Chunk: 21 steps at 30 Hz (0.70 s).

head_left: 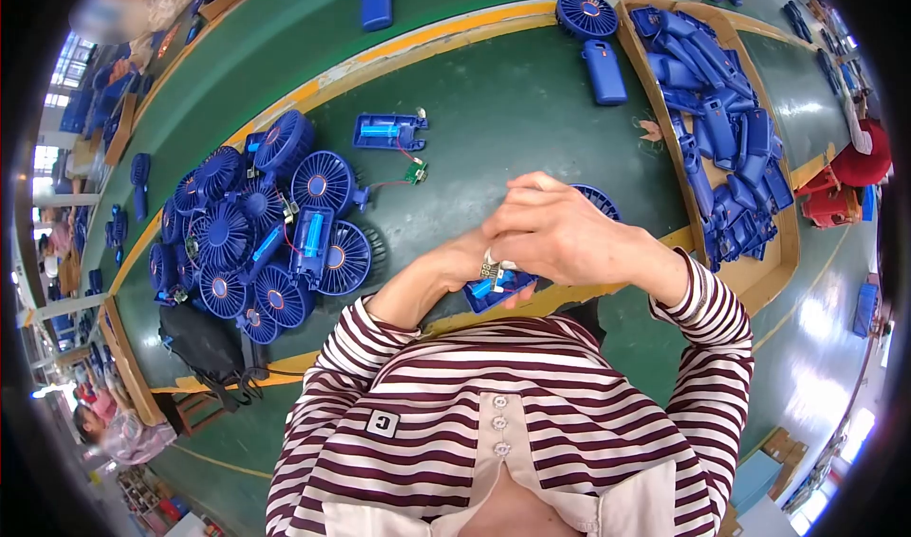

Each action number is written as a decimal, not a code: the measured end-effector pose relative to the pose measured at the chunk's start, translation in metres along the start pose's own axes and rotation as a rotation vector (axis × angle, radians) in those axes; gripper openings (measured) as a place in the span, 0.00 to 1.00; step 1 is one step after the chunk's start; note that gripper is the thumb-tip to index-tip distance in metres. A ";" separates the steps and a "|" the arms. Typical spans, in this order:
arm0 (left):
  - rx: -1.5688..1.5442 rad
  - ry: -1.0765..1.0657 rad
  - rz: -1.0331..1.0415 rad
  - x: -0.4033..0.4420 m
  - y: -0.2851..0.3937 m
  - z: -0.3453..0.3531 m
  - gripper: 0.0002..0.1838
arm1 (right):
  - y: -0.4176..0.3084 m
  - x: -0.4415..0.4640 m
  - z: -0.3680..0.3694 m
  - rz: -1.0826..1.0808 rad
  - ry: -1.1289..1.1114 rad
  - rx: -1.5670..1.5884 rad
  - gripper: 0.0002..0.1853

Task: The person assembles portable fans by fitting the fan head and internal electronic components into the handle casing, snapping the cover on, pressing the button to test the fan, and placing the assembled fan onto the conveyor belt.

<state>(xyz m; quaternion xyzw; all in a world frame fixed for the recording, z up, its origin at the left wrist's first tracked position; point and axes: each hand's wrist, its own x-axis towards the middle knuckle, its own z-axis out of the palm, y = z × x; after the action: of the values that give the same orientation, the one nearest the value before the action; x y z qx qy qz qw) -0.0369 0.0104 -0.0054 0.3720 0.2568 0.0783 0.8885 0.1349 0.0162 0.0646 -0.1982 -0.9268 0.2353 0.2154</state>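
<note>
Close in front of my chest, both hands meet over an opened blue fan handle (486,293) with a light blue battery and a small circuit board (491,269) showing. My left hand (465,255) is wrapped round this handle, partly covered by the other hand. Above it my right hand (560,229) has its fingers bent and pressed together at the board; what they pinch is hidden. A blue fan head (598,201) shows partly behind my right hand. Farther up lies another open handle shell (384,131) with a battery, wired to a green board (416,171).
A heap of blue fans (228,233) covers the table's left side, near a black bag (201,340). At the right, a cardboard tray (661,120) holds many blue handle covers (716,124). One fan (603,70) lies beside it. Beyond the yellow edge another fan (376,4) lies on a green surface.
</note>
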 end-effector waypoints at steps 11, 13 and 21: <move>-0.240 0.476 0.124 0.000 0.017 0.010 0.16 | -0.016 -0.008 0.022 0.171 0.332 -0.386 0.14; -0.306 0.548 0.218 0.008 0.010 0.005 0.15 | -0.013 -0.011 0.039 0.218 0.494 -0.473 0.11; -0.341 0.609 0.467 0.007 0.016 0.009 0.16 | 0.002 -0.017 0.073 0.271 0.746 -0.557 0.09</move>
<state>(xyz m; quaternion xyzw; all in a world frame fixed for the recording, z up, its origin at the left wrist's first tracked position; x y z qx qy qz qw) -0.0250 0.0180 0.0081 0.2276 0.4001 0.4254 0.7792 0.1134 -0.0158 0.0008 -0.4381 -0.7801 -0.0828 0.4390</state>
